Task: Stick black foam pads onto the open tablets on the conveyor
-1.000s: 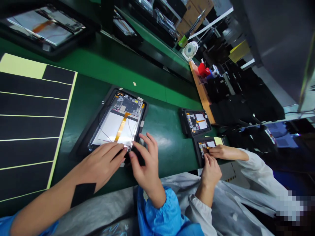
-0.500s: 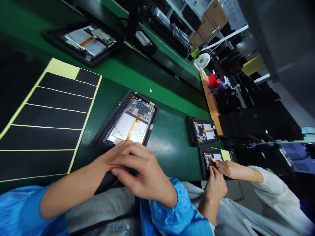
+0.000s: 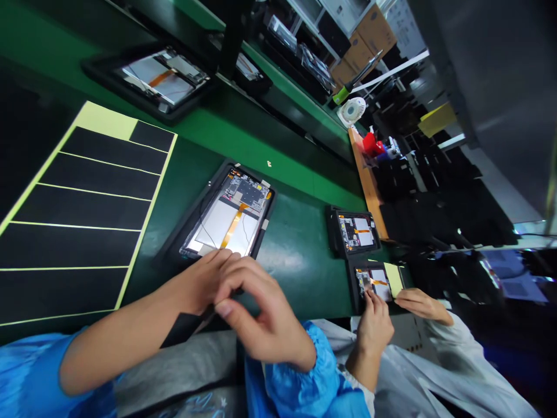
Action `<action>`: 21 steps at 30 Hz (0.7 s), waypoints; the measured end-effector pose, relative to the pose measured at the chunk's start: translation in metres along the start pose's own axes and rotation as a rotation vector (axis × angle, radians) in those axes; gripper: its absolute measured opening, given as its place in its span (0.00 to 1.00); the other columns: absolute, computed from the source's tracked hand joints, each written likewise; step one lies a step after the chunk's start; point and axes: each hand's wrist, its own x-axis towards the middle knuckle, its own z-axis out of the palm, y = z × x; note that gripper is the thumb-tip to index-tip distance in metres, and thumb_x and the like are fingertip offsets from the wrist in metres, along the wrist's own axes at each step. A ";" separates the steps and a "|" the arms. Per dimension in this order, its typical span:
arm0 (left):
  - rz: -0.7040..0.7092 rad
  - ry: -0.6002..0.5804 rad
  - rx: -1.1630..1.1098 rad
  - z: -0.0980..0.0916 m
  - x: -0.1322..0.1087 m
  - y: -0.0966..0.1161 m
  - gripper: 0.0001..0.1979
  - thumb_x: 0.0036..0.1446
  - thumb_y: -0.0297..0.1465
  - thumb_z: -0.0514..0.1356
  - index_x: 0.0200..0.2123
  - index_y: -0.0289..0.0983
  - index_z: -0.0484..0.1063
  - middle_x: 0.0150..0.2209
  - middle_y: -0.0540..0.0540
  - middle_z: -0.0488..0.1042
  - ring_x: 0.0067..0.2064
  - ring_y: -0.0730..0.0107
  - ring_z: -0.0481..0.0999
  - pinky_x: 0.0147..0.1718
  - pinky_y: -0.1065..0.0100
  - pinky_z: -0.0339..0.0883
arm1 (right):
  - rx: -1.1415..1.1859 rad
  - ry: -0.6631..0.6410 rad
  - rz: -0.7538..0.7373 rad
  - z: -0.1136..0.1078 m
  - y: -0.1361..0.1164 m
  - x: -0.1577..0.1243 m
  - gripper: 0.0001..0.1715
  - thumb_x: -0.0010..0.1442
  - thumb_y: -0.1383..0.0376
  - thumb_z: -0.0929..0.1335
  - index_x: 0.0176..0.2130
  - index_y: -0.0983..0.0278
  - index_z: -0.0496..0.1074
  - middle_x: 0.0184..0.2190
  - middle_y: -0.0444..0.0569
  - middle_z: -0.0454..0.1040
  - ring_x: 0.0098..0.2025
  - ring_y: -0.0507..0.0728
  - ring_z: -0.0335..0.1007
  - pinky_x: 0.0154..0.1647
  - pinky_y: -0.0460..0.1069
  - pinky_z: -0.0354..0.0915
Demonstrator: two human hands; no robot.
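Black tablet [image 3: 226,217] touching left hand [image 3: 204,285], just beyond right hand [image 3: 261,319]; both half-curled, grasp unclear.

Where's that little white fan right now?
In the head view, upper right of centre, the white fan stands below the green-handled tool, above the red container.

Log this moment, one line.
left hand: on tablet near edge | right hand: curled beside left hand, grip unclear | co-worker's hands: at next tablet
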 end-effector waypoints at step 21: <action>-0.012 0.425 -0.093 -0.010 -0.020 -0.013 0.15 0.79 0.29 0.46 0.57 0.40 0.70 0.52 0.46 0.75 0.53 0.63 0.76 0.54 0.62 0.67 | 1.387 0.564 0.611 0.068 0.035 -0.052 0.44 0.64 0.42 0.77 0.71 0.38 0.61 0.24 0.31 0.63 0.19 0.47 0.40 0.18 0.39 0.48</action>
